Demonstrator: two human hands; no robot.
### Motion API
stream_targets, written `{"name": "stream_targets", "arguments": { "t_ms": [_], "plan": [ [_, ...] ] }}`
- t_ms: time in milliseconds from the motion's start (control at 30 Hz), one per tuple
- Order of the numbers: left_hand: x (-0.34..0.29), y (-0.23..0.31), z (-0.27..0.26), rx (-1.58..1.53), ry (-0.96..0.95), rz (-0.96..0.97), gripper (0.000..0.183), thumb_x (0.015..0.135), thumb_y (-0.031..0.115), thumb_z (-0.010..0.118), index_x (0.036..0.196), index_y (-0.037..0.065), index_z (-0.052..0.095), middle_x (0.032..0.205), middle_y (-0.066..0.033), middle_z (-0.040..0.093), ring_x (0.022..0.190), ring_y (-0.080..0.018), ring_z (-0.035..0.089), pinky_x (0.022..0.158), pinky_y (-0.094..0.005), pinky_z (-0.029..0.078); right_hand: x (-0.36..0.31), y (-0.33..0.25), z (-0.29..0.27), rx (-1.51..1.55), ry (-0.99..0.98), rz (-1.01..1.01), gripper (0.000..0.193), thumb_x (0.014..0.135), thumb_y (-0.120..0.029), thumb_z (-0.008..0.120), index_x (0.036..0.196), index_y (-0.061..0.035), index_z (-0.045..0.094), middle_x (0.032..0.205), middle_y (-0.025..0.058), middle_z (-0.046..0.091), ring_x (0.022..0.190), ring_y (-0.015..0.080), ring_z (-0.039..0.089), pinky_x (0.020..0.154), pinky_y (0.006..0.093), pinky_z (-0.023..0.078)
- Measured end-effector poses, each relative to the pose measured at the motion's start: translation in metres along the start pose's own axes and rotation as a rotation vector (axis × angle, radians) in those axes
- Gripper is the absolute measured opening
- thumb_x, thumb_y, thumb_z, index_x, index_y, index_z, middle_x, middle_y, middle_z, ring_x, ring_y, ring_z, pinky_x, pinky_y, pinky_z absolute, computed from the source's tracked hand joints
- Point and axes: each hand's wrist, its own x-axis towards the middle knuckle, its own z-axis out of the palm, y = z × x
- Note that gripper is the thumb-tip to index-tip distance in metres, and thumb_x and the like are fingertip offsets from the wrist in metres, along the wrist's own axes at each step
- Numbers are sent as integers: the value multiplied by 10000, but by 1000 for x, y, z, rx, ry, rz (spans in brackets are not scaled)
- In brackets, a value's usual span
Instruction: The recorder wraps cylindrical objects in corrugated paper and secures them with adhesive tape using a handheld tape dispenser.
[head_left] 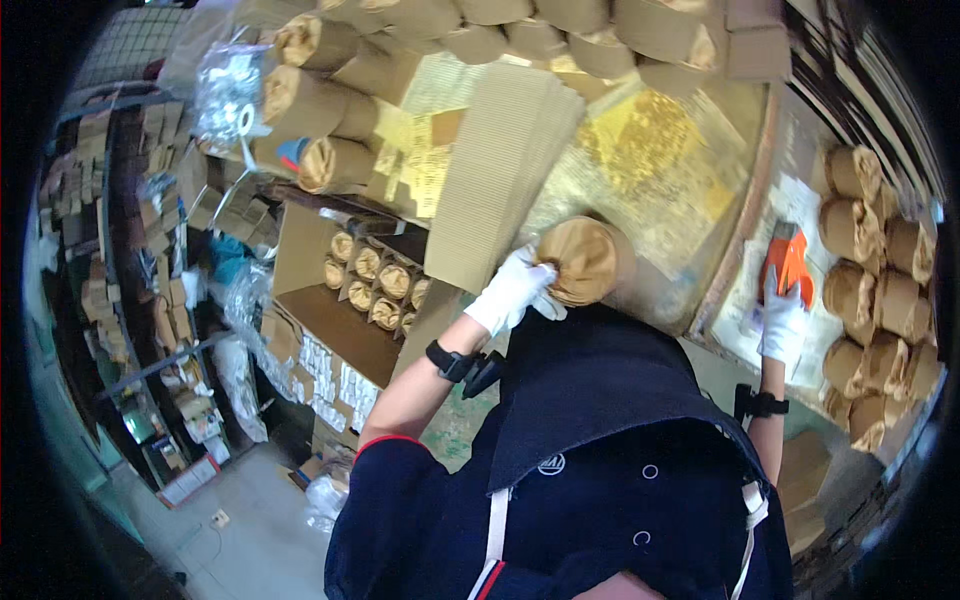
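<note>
Cluttered shelves (105, 260) stand left; an open cardboard box (300, 250) holds paper-wrapped cylinders (367, 263). Beside a corrugated cardboard stack (500, 160), the left hand (515, 290) pinches a paper-wrapped roll (590, 260) at the bench (740, 215) edge. The right hand (785, 325) clasps an orange tool (788, 258) near stacked rolls (875, 300).

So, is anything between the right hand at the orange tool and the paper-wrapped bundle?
The brown table rim runs between the right hand, at the orange tool, and the paper-wrapped bundle; its height is hard to judge. Nothing loose visibly blocks that stretch. The left hand grips the bundle.
</note>
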Motion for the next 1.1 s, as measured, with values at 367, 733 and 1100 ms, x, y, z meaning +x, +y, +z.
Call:
{"name": "stream_targets", "arguments": {
  "t_ms": [367,733,1100],
  "plan": [
    [-113,133,-265,-147,608,359,312,965,292,481,1073,2,519,785,-192,659,592,-260,648,497,-326,547,4,-27,-34,255,1,306,689,845,-649,564,1034,3,684,756,241,680,720,396,677,670,457,531],
    [-44,103,-222,202,901,842,582,994,374,531,1427,49,317,1257,-256,558,1114,-363,605,968,-432,503,-14,-18,-23,448,132,333,517,857,-533,631,975,-30,661,832,189,693,702,354,671,644,432,538],
    [39,-12,-104,1714,799,384,1154,605,549,812,1480,1,297,1396,-360,402,1289,-452,446,1083,-404,405,7,19,-89,445,34,132,405,859,-467,649,993,-86,684,912,146,696,835,350,654,748,432,517]
  ]
}}
